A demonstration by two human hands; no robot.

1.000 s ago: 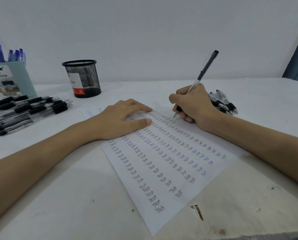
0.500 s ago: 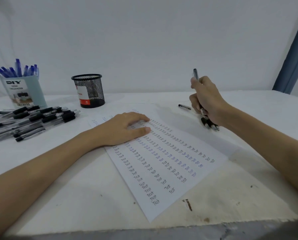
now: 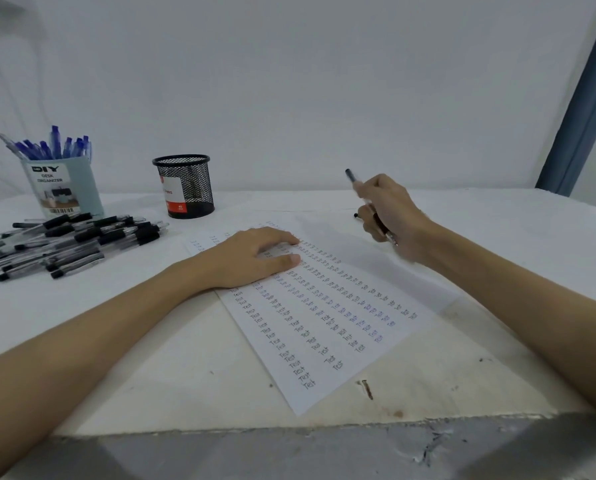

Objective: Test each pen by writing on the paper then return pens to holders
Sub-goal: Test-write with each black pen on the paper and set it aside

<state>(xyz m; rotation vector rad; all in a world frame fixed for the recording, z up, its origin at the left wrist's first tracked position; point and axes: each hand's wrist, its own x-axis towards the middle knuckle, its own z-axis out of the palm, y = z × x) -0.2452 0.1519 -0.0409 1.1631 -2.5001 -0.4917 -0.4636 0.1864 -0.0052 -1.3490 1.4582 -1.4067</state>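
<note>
A white paper (image 3: 324, 327) covered in rows of the word "Test" lies slanted on the table. My left hand (image 3: 255, 258) rests flat on its upper left part, fingers straight. My right hand (image 3: 388, 213) hovers above the paper's far right edge and grips a black pen (image 3: 351, 175), whose end sticks up past my fingers. A black mesh holder (image 3: 185, 185) stands at the back. Left of it, a light blue holder (image 3: 64, 188) is full of blue pens (image 3: 52, 147). A heap of black pens (image 3: 71, 244) lies at the left.
The table's front edge (image 3: 289, 431) runs close below the paper, with a nail-like mark (image 3: 366, 389) near it. A small dark piece (image 3: 356, 215) lies just left of my right hand. A blue-grey strip (image 3: 580, 109) rises at the far right.
My right hand has lifted the pen off the paper and moved right and back. The view has tilted up and drawn back. My left hand stays on the paper.
</note>
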